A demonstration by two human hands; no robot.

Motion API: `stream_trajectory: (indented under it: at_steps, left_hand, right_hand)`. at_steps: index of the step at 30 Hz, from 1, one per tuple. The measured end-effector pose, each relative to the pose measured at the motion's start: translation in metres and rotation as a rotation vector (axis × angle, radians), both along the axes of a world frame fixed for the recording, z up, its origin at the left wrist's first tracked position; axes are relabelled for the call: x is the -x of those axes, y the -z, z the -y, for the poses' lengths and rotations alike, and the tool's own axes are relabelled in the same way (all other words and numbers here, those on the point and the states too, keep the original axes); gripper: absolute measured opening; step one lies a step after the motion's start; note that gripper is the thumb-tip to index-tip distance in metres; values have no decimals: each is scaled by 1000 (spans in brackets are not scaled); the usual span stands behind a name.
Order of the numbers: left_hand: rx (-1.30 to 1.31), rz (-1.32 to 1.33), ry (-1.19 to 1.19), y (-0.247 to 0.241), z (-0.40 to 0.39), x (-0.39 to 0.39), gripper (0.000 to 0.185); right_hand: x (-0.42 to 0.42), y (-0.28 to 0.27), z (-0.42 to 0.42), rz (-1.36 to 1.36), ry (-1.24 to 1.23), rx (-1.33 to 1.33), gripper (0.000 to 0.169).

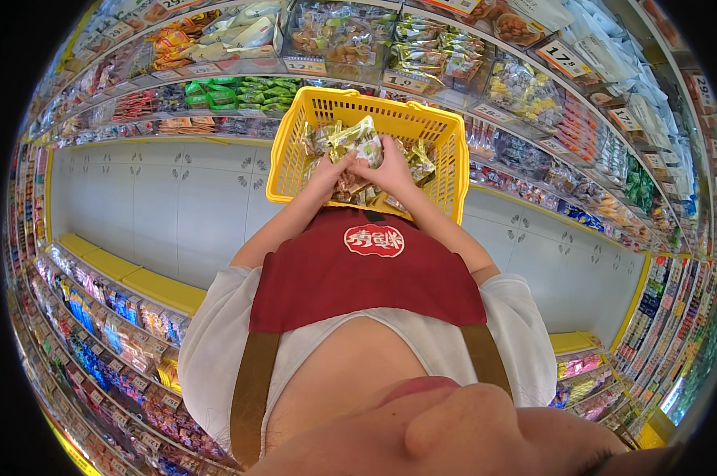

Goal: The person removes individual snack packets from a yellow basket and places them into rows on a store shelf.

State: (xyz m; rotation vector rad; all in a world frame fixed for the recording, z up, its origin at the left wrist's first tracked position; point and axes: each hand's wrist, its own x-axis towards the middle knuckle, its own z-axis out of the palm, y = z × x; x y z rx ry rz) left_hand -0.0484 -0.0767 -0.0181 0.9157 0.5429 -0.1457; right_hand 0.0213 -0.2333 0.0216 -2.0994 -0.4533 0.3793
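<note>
A green-and-white snack packet is held between my two hands above the inside of a yellow plastic shopping basket. My left hand grips its lower left side. At the right edge my right hand has hold of it, and the thumbs meet near its bottom. Around and below the hands, several small green-and-gold packets lie in the basket, along with some brownish ones. The basket sits in front of my red apron; what supports it is hidden.
Ahead, tiered store shelves hold bagged snacks behind clear bins with price tags. Bulk snacks in green wrappers sit left of the basket. Grey tiled floor bears footprint marks. Behind me on the left stand more stocked shelves.
</note>
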Motion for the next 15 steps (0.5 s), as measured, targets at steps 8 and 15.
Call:
stream_trajectory:
  at_steps: [8,15]
  left_hand:
    - [41,85,65,-8,-2,1,51]
    - [-15,-24,72,3,4,-4,41]
  right_hand:
    - [-32,43,21,-429,21,-417,43]
    - [-80,7,64,-19,123,-259,20]
